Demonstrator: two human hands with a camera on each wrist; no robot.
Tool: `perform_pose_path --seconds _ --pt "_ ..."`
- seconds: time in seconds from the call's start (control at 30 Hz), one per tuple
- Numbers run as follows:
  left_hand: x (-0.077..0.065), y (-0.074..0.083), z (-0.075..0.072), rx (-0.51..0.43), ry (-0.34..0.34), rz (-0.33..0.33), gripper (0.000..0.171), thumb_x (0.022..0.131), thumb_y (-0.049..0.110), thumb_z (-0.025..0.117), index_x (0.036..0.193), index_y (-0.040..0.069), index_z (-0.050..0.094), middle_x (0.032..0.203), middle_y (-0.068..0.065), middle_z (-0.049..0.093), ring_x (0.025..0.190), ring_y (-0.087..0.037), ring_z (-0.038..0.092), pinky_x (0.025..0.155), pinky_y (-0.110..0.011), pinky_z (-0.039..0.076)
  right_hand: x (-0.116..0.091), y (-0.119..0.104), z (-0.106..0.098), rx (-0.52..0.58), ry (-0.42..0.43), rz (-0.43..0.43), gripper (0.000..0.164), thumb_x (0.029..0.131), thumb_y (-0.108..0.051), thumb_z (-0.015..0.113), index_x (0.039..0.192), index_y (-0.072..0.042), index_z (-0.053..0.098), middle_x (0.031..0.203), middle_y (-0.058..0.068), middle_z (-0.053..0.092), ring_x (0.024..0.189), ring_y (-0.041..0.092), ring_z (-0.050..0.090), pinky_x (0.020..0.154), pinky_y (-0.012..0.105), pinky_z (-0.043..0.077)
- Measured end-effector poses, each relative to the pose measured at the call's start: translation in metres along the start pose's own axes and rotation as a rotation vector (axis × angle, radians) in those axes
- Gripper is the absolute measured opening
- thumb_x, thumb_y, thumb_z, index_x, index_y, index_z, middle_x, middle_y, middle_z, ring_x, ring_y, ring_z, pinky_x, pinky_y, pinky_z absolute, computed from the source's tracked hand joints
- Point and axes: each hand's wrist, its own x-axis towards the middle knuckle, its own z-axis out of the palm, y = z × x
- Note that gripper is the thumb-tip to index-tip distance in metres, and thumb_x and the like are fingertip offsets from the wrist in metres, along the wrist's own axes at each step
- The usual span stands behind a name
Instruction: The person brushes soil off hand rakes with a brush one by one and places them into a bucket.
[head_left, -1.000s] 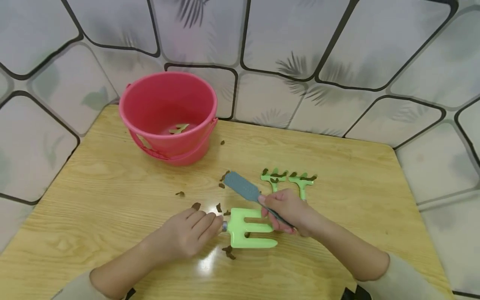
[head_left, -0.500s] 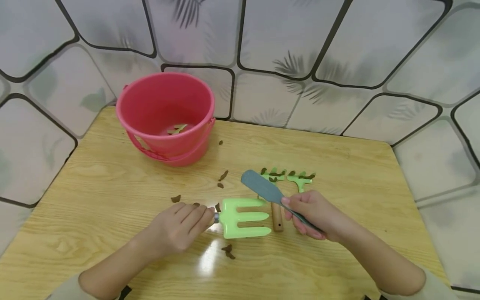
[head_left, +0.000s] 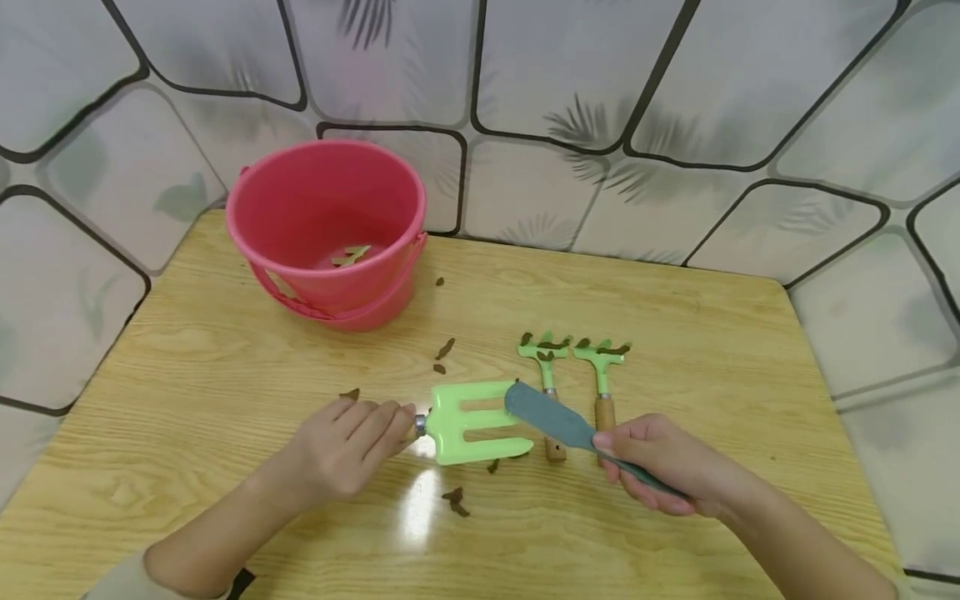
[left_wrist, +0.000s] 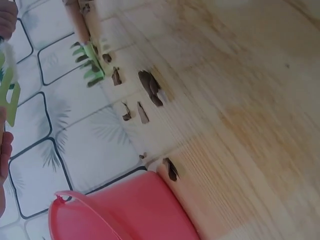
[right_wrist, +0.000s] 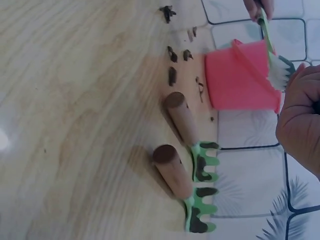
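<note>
My left hand (head_left: 341,446) grips the short handle of a green garden fork (head_left: 450,425), tines pointing right, held over the table. In my right hand (head_left: 660,462) is a grey-backed brush (head_left: 551,417), pinched by its handle. Its head overlaps the fork's tine ends in the head view. White bristles (right_wrist: 277,75) show under the brush in the right wrist view. Beside my right hand lie two small green rakes (head_left: 543,352) with wooden handles (right_wrist: 172,172) and brown bits on their heads.
A pink bucket (head_left: 322,292) stands at the back left, a pale green piece (head_left: 350,256) inside. Several brown flakes (head_left: 455,502) are scattered over the wooden table (head_left: 720,375). Patterned wall panels (head_left: 540,200) rise behind the table.
The fork has shifted up and to the left with my left hand. My right hand has drawn the brush down and to the right, from beyond the fork to its tine ends.
</note>
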Motion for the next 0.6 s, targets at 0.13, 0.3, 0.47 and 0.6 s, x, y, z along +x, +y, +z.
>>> perform_pose_path --seconds 0.13,0.3,0.47,0.6 --pt "0.001 0.004 0.008 0.011 -0.015 0.018 0.027 0.098 0.011 0.048 0.087 -0.004 0.068 0.073 -0.010 0.068 0.055 -0.016 0.059 0.046 -0.023 0.051 0.012 0.004 0.000 -0.026 0.022 0.007 0.038 0.101 -0.029 0.043 0.078 -0.001 0.056 0.050 -0.008 0.050 0.032 -0.002 0.037 0.024 0.026 0.014" --pt "0.006 0.008 0.019 0.004 -0.047 0.042 0.028 0.099 0.011 0.046 0.088 -0.003 0.068 0.074 -0.008 0.068 0.056 -0.015 0.060 0.048 -0.023 0.053 0.032 -0.004 0.004 -0.157 0.206 0.021 0.044 0.099 -0.035 0.048 0.079 0.004 0.056 0.048 -0.005 0.050 0.030 0.001 0.035 0.028 0.017 0.025" --pt "0.015 0.012 0.015 -0.034 -0.010 0.021 0.026 0.098 0.012 0.048 0.088 -0.002 0.068 0.075 -0.007 0.068 0.057 -0.013 0.060 0.050 -0.022 0.054 0.056 -0.021 0.001 -0.188 0.413 0.030 0.045 0.098 -0.036 0.050 0.084 0.006 0.056 0.047 -0.002 0.048 0.030 0.004 0.033 0.029 0.017 0.026" --pt "0.021 0.006 0.007 -0.023 0.008 -0.043 0.026 0.099 0.008 0.047 0.087 -0.004 0.067 0.073 -0.009 0.068 0.056 -0.015 0.059 0.047 -0.023 0.052 0.056 -0.028 -0.003 -0.163 0.455 0.055 0.041 0.099 -0.034 0.047 0.084 0.003 0.054 0.047 -0.001 0.048 0.031 0.006 0.033 0.029 0.018 0.025"
